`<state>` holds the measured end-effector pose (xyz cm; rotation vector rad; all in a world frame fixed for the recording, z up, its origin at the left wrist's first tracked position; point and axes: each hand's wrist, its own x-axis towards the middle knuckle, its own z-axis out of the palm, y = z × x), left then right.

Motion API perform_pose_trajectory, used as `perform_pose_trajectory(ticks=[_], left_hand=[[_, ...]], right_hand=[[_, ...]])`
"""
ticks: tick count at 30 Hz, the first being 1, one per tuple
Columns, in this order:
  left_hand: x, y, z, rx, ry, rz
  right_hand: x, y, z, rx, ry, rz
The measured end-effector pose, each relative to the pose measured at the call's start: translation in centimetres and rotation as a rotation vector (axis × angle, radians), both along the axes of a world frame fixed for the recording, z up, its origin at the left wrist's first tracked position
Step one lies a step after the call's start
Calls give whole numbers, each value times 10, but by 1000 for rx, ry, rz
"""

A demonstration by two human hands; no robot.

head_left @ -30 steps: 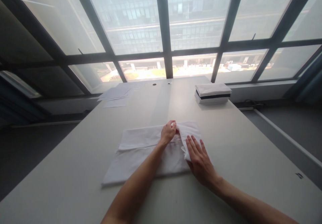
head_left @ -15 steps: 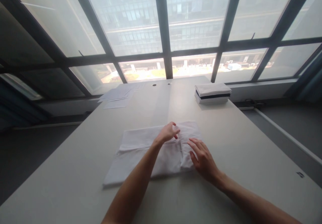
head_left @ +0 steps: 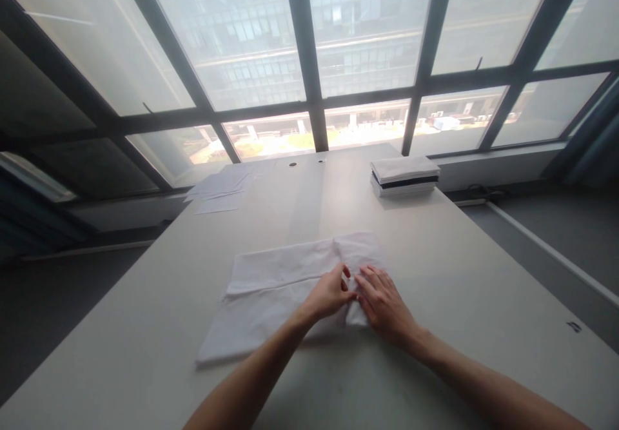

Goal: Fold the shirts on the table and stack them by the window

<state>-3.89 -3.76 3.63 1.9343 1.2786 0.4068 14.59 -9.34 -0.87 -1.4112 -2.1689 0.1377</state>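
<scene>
White cloth (head_left: 280, 288), part-folded, lies flat mid-table (head_left: 459, 275). Left hand (head_left: 331, 293) and right hand (head_left: 384, 301) sit side by side on its right end, where a flap is folded over; fingers loosely curled, pressing the fold, no clear pinch. Fold step underway, I'd say. Next likely needs grabbing that edge and folding evenly across. Folded stack (head_left: 405, 176) far right.

One surface (head_left: 435, 256) carries everything; on it lies one white folded cloth (head_left: 271, 282), with two hands on the cloth's right part: one left hand (head_left: 329, 296) and one right hand (head_left: 384, 301); beyond the cloth, to the far right, stands one stack of folded cloths (head_left: 405, 176); beyond the cloth, to the far left, lies one loose spread of paper sheets (head_left: 220, 188), their number unclear; two small round holes (head_left: 293, 164) sit past the cloth at the surface's far edge.
</scene>
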Motion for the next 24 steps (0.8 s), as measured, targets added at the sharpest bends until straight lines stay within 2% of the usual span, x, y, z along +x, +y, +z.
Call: perform_pose_trajectory(ticks=[2,5,9,11,14,16,20,22,24], left_hand=[[-3,-5,-3,43,-6,21],[-3,-12,-5,147,97,12],[4,-23,0,469,175,53],[7,-27,1,575,192,-14],[6,-32,-9,603,281,-236],[2,-34,-20,599,368,-313],[-5,-34,-37,606,448,-323],[-6,-32,-41,611,449,-327],[-5,-31,-43,618,447,-332]], right_hand=[[-1,0,-2,-7,-34,3],[-3,0,-7,0,-75,3],[-7,0,-10,1,-78,-5],[-7,1,-11,-20,-42,3],[-2,4,-12,-74,93,27],[5,8,-12,-113,227,9],[17,24,-5,-112,436,-127],[18,37,2,-72,407,-150],[15,54,9,-53,284,-107]])
